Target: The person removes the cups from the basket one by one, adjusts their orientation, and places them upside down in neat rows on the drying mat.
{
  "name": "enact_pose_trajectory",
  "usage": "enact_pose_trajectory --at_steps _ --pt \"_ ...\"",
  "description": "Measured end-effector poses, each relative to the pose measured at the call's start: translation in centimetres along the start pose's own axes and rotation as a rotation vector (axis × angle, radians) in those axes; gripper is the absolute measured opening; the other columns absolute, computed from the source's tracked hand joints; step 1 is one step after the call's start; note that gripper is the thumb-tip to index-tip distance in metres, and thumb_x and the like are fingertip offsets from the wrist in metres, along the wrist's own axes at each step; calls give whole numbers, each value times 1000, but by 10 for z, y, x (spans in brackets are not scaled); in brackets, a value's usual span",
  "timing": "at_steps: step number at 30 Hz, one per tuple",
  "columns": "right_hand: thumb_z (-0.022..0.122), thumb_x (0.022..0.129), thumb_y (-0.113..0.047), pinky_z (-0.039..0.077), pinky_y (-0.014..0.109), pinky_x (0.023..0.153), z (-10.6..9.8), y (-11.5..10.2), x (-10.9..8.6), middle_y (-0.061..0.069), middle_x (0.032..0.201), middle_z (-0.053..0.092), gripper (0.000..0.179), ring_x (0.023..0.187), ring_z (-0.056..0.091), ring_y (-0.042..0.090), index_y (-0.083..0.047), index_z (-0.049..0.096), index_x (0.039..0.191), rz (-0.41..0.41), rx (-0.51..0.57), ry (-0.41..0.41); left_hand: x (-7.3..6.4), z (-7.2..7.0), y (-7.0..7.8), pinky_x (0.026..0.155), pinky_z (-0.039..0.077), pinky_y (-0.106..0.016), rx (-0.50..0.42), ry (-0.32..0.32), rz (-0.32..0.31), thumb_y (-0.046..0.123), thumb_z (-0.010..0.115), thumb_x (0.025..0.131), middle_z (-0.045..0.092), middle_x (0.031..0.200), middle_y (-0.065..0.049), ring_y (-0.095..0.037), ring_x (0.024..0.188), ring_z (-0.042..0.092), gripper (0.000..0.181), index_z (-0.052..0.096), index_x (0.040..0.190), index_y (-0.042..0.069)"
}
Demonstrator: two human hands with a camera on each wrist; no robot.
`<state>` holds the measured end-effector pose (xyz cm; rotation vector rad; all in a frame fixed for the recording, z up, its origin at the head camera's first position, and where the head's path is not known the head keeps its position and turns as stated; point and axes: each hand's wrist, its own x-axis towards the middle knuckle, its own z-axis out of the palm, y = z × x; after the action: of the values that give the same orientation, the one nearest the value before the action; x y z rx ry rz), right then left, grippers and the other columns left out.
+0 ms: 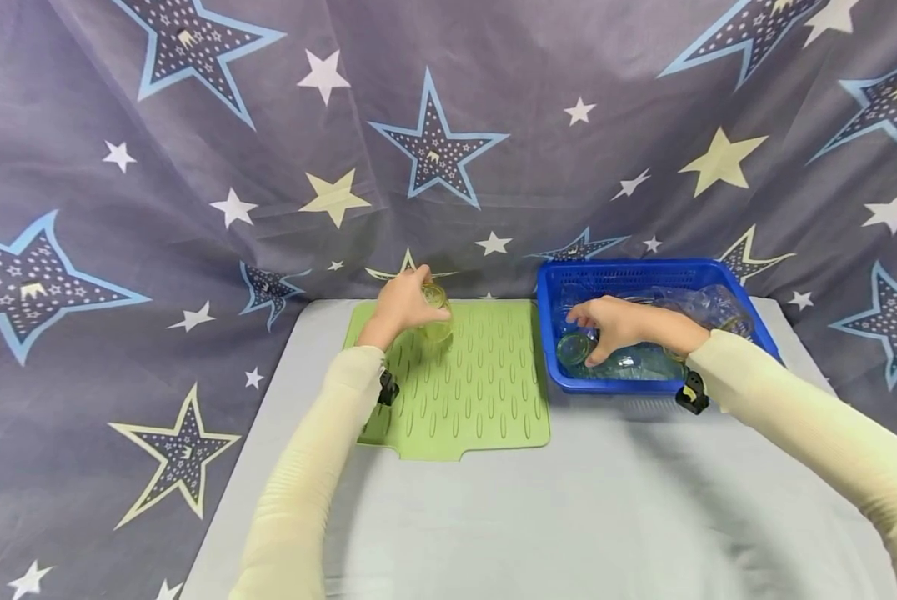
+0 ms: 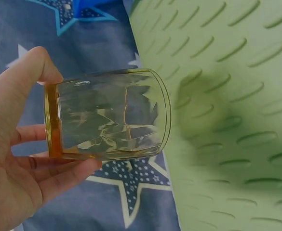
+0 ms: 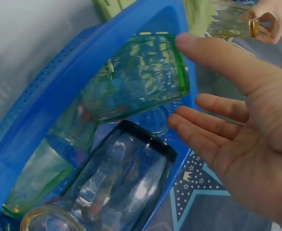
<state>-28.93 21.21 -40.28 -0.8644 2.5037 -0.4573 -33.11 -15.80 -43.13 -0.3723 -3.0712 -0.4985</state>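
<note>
My left hand (image 1: 405,304) grips a yellow-tinted drinking glass (image 2: 112,115) around its thick base. The glass hangs mouth down over the green ridged mat (image 1: 486,392); the left wrist view shows its rim close to the mat, but contact is hard to tell. Over the blue basket (image 1: 628,386), my right hand (image 1: 621,323) has its thumb and fingers spread about the base of a green glass (image 3: 145,77). The thumb tip lies at or very near that base, while the fingers look apart from it. Beside it rests a dark bluish glass (image 3: 121,178).
Several more clear and tinted glasses lie in the basket, among them a green one (image 3: 37,178) and one with a pale amber rim (image 3: 51,219). Crumpled clear plastic (image 1: 707,304) is at its right end. A starred cloth (image 1: 493,50) hangs behind the pale table (image 1: 508,517).
</note>
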Motion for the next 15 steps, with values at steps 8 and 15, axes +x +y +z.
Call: enact_pose_trajectory --at_steps 8,15 --pt "91 73 -16 54 52 99 6 2 7 32 132 61 80 121 60 45 14 52 137 -15 -90 -13 1 2 -20 87 55 -49 -12 -18 -40 45 79 73 65 117 -15 -35 101 63 70 56 130 9" --pt "93 66 -16 58 47 91 15 6 10 24 119 68 80 103 68 32 16 57 130 -32 -164 -11 1 2 -37 93 54 -49 -61 -49 -91 41 82 75 64 124 -18 -36 108 63 76 53 136 6"
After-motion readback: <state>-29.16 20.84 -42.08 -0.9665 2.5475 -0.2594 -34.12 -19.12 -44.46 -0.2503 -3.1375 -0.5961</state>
